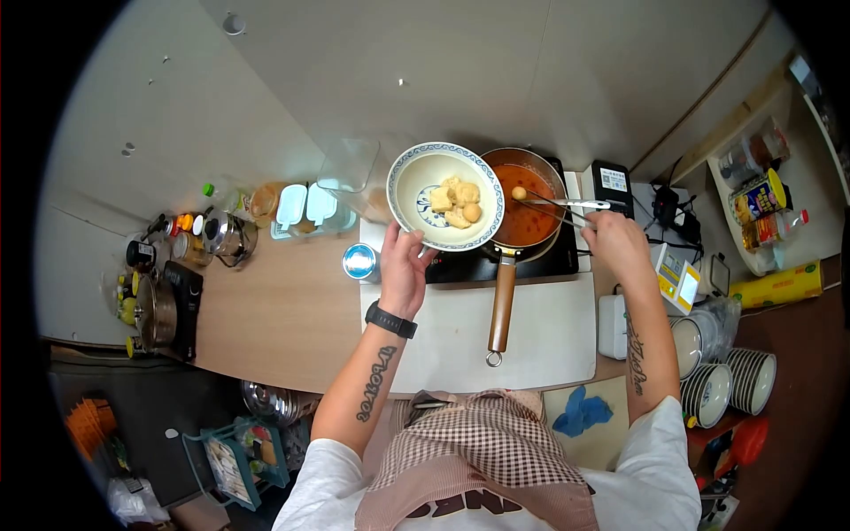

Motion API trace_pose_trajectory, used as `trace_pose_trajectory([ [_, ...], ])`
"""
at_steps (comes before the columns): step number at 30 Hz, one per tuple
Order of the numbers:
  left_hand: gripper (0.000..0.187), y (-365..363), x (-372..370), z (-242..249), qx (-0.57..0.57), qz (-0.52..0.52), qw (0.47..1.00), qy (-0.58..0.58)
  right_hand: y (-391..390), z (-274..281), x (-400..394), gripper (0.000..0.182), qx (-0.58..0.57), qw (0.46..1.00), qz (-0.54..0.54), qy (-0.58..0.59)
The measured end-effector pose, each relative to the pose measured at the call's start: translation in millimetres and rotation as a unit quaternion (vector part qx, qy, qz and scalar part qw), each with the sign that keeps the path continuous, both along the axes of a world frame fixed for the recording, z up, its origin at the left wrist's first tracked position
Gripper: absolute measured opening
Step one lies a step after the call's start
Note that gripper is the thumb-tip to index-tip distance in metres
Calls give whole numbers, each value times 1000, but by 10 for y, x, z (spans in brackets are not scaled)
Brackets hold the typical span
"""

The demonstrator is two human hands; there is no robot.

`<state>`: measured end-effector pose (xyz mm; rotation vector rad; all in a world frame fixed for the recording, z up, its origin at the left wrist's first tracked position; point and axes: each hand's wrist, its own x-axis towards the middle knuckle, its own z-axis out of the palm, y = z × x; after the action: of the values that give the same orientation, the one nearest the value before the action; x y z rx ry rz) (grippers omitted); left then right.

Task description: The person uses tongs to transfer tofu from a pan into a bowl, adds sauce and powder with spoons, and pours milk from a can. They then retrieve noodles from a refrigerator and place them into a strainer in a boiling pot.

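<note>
My left hand (405,273) grips the near rim of a wide cream bowl (410,190) with a blue patterned border, tilted beside the pan. Inside lie several pale yellow food pieces (459,196), some chunky and one round. In my right hand (617,243) are slim tongs (567,203), their tips reaching over the pan. At the tips is a small round ball (519,193), above or touching the red-orange broth (529,227). The pan (502,305) has a long wooden handle pointing toward me and sits on a black induction cooker (456,267).
Left of the bowl stand a blue-lidded can (360,262) and light-blue containers (305,208). Jars and a steel pot (158,310) line the far left. To the right are a yellow-and-white scale (677,279), stacked bowls (708,394) and a shelf (753,190).
</note>
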<state>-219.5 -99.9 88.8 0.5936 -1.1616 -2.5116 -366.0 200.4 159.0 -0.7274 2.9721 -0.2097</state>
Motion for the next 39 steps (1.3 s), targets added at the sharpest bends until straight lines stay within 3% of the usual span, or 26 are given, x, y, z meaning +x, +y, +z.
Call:
trace_pose_trajectory([
  [3, 50, -19, -4, -6, -1, 7, 1000, -6, -7, 298, 129, 28, -58, 998, -15, -10],
  [4, 51, 3, 4, 40, -3, 10, 1000, -8, -48, 454, 166, 29, -75, 994, -38, -76],
  [8, 51, 27, -30, 53, -6, 1, 1000, -4, -299, 531, 363, 26, -35, 995, 87, -34],
  [15, 49, 18, -6, 60, -7, 14, 1000, -8, 21, 552, 281, 21, -84, 996, 2, -1],
  [19, 52, 6, 12, 47, -9, 10, 1000, -3, 113, 156, 90, 23, 31, 998, -25, -47],
  [20, 53, 21, 6, 58, -6, 11, 1000, -6, 131, 47, 62, 31, 42, 998, -12, -46],
  [23, 54, 29, 28, 76, -3, 23, 1000, -14, 76, 310, 215, 31, -42, 999, -28, -14],
  [27, 56, 65, 42, 47, -9, -3, 1000, -7, -223, 602, 326, 35, -97, 992, 25, -75],
  [31, 55, 169, 36, 114, 0, -4, 1000, 10, -547, 271, 247, 34, -65, 986, 32, -148],
  [39, 54, 157, 48, 111, -2, -1, 1000, 8, -563, 183, 276, 22, -126, 983, 36, -128],
])
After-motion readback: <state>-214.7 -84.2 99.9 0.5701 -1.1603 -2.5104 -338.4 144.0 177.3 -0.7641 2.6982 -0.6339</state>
